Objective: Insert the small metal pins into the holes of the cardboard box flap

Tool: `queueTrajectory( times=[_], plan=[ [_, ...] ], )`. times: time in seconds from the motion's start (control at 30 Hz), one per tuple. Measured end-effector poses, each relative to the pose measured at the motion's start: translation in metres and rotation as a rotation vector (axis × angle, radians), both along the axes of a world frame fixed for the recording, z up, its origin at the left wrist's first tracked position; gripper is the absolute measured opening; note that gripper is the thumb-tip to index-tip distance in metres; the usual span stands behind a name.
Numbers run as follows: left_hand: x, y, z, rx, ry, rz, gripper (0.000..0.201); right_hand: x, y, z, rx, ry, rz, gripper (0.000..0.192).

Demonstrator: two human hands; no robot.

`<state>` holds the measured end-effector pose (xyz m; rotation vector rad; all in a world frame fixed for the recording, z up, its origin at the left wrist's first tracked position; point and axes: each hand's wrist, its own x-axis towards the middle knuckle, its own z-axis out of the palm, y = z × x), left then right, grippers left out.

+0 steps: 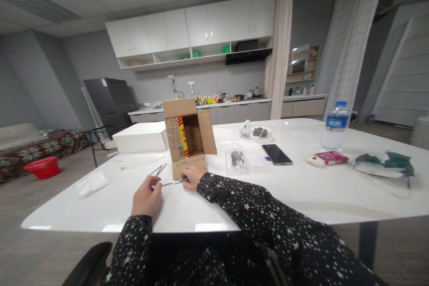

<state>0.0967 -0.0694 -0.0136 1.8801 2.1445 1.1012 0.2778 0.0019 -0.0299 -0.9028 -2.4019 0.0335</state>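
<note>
My left hand (147,196) is closed with the fingers pinched around a thin metal tool (166,184) that points right. Several more slim metal tools (158,170) lie on the table just beyond it. Against the front flap of an open cardboard box (191,163) rests my right hand (193,178), its fingers bent together; a thin dark piece shows at the fingertips, too small to name. Rows of small shiny pieces (174,136) dot the box's left flap and front flap. Yellow and red tape (183,136) runs down the left flap.
A white box (140,137) stands behind on the left, crumpled white plastic (93,184) nearer. To the right are a clear compartment case (237,161) of small metal parts, a phone (277,154), a white corded device (256,132), a pink packet (331,157) and a water bottle (336,127).
</note>
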Motion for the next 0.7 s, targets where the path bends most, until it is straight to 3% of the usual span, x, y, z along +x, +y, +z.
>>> queueTrajectory(
  times=[0.1,0.23,0.47,0.7],
  plan=[
    [0.0010,0.0024,-0.0007,-0.093,0.192,0.092,0.031,0.0004,-0.0009,0.0012,-0.017,-0.005,-0.016,0.015],
    [0.0054,0.0052,-0.0030,-0.178,0.344,0.081,0.041,0.0005,-0.0014,0.0010,-0.021,0.003,-0.027,0.016],
    [0.0046,0.0061,-0.0038,-0.176,0.307,0.035,0.033,0.0013,-0.0024,0.0019,-0.019,-0.010,-0.031,0.016],
    [0.0073,0.0031,-0.0013,-0.174,0.362,0.084,0.029,0.0019,-0.0045,0.0037,-0.041,-0.033,-0.074,0.018]
  ],
)
